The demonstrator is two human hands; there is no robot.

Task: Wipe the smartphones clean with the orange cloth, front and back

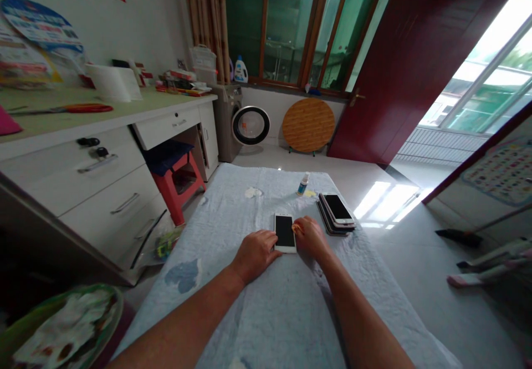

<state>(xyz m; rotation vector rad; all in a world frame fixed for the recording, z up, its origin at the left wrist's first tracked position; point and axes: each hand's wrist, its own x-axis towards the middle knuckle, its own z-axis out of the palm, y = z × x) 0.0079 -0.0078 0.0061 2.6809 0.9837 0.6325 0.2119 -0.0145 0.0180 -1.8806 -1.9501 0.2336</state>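
Note:
A white smartphone (285, 231) with a dark screen lies face up on the pale blue cloth covering the table. My left hand (256, 254) grips its left edge, with the thumb by the lower corner. At the right edge of the phone, my right hand (310, 237) is closed around a small orange cloth (296, 228), most of it hidden by the fingers. Just to the right is a stack of phones (337, 209), a white-framed one on top. Beyond the hands stands a small spray bottle (303, 184) with a blue label.
On the left is a white desk (103, 158) with scissors (83, 108) and a paper roll (112, 82) on top. A red stool (178, 178) sits under it. A full waste bin (118, 313) stands at lower left. Behind are a washing machine (228, 122) and a round tabletop (308, 125).

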